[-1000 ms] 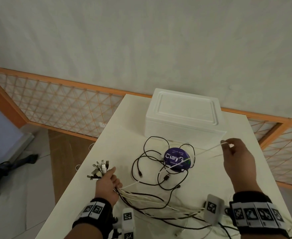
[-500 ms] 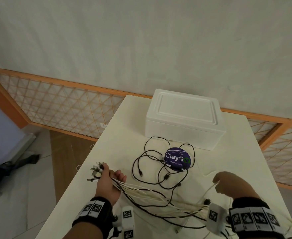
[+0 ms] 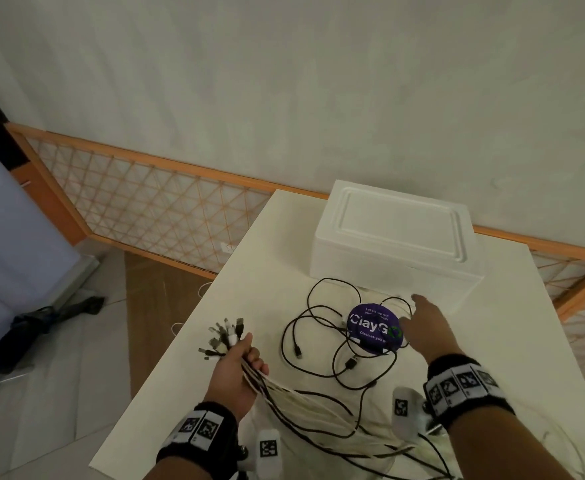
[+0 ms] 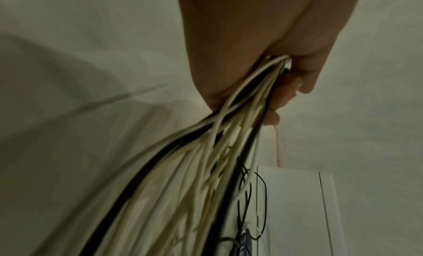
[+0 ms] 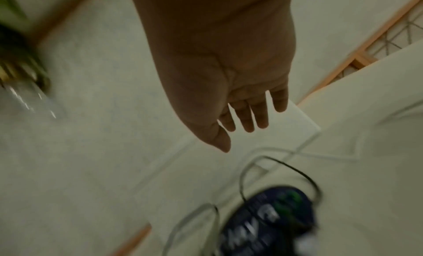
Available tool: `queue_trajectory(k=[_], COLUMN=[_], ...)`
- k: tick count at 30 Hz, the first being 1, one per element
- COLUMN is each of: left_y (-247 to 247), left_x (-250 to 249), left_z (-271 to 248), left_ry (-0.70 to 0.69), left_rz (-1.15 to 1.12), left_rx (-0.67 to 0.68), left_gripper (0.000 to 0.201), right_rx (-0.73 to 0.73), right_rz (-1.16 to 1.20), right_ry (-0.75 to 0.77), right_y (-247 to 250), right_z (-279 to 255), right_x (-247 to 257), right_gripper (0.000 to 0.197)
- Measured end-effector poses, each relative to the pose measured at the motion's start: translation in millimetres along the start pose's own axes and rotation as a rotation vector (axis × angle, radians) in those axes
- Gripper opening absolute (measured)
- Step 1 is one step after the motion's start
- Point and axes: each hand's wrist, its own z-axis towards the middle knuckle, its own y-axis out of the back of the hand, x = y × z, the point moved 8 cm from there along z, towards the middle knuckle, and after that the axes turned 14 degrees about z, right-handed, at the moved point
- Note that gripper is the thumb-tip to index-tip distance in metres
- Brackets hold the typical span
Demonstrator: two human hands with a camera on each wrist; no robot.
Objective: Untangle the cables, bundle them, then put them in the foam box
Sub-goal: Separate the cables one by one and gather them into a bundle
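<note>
My left hand (image 3: 241,362) grips a bunch of white and black cables (image 3: 305,403) near their plug ends (image 3: 223,336), which fan out up and left; the same bunch (image 4: 228,142) streams down from my fist in the left wrist view. My right hand (image 3: 422,323) reaches forward, fingers straight and empty, over the purple round sticker (image 3: 374,327) and the loose black cables (image 3: 318,327) on the white table (image 3: 267,258). In the right wrist view its fingers (image 5: 249,117) are spread above a black cable loop (image 5: 281,171). The closed white foam box (image 3: 395,244) stands just beyond.
The table's left edge (image 3: 166,368) drops to the floor beside my left hand. An orange lattice fence (image 3: 152,209) runs behind the table along the wall. A dark object (image 3: 42,323) lies on the floor at far left. Cable tails trail off the near right corner.
My right hand let go of the white cable, dropped low near the bundle, and now reaches forward open over the sticker. My left hand keeps its grip, shifted slightly.
</note>
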Motion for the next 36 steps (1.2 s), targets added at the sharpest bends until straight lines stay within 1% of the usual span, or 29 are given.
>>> queue_trajectory(k=[1, 2, 3, 4, 5, 7, 8, 9, 10, 12, 15, 16, 19, 21, 23, 25, 27, 29, 32, 36], left_y=[-1.1, -2.6, -4.8, -7.0, -9.8, -12.2, -12.3, -12.4, -13.4, -14.9, -20.5, -24.6, -36.2, -41.4, -42.4, -38.2, -33.8, -34.3, -35.1, -41.1], left_x=[-0.3, -0.9, -2.0, -3.4, -5.0, -7.3, -7.8, -8.1, -8.4, -6.9, -3.2, -3.2, -6.0, -8.5, -9.4, -10.0, -10.6, -9.6, -7.7, -5.5], left_z=[0.3, 0.1, -0.3, -1.1, -2.8, -4.0, -3.6, -2.3, -1.1, 2.1, 3.7, 1.9, -2.4, -4.1, -5.4, -6.8, -7.8, -7.7, -7.1, -14.5], left_ry=[0.004, 0.006, 0.008, 0.008, 0.008, 0.01, 0.008, 0.004, 0.0, 0.001, 0.001, -0.002, -0.021, -0.037, -0.047, -0.049, -0.066, -0.063, -0.023, 0.056], left_rz=[-0.002, -0.006, -0.012, -0.018, -0.023, -0.02, -0.014, -0.008, -0.001, 0.007, 0.043, 0.04, 0.022, 0.046, 0.061, 0.091, 0.144, 0.14, 0.03, -0.138], left_rx=[0.008, 0.017, 0.028, 0.043, 0.06, 0.06, 0.046, 0.033, 0.023, -0.006, -0.026, -0.013, 0.033, 0.049, 0.039, -0.017, -0.072, -0.075, -0.062, 0.004], left_gripper=[0.031, 0.029, 0.026, 0.022, 0.019, 0.019, 0.021, 0.022, 0.022, 0.024, 0.021, 0.019, 0.018, 0.018, 0.017, 0.012, 0.011, 0.012, 0.017, 0.02], right_rx=[0.047, 0.078, 0.109, 0.138, 0.144, 0.073, 0.055, 0.07, 0.114, 0.23, 0.337, 0.379, 0.575, 0.651, 0.665, 0.668, 0.678, 0.695, 0.685, 0.592], right_rz=[-0.077, -0.117, -0.079, 0.055, 0.292, 0.747, 0.901, 1.001, 1.047, 0.983, 0.732, 0.632, 0.324, 0.221, 0.198, 0.203, 0.207, 0.205, 0.214, 0.179], right_ry=[-0.044, -0.071, -0.073, -0.053, -0.041, -0.033, -0.007, 0.034, 0.084, 0.182, 0.316, 0.364, 0.455, 0.48, 0.495, 0.478, 0.472, 0.475, 0.441, 0.427], right_y=[-12.8, -21.3, -26.7, -30.4, -29.5, -13.4, -6.1, -1.5, -0.6, -9.7, -39.2, -51.4, -95.6, -116.3, -125.1, -126.6, -126.9, -126.5, -127.3, -122.8], right_z=[7.6, 13.2, 16.4, 17.6, 16.5, 8.1, 0.4, -9.7, -20.7, -43.4, -73.0, -82.5, -115.9, -136.0, -145.3, -145.4, -144.6, -148.5, -148.6, -140.0], right_x=[-12.1, -19.7, -20.5, -15.6, -8.2, 10.1, 21.9, 36.2, 52.0, 79.9, 106.7, 112.3, 119.2, 119.9, 118.1, 115.1, 112.2, 112.2, 107.7, 99.8], right_gripper=[0.048, 0.039, 0.029, 0.024, 0.024, 0.023, 0.021, 0.02, 0.02, 0.018, 0.018, 0.02, 0.023, 0.026, 0.027, 0.028, 0.029, 0.03, 0.03, 0.027])
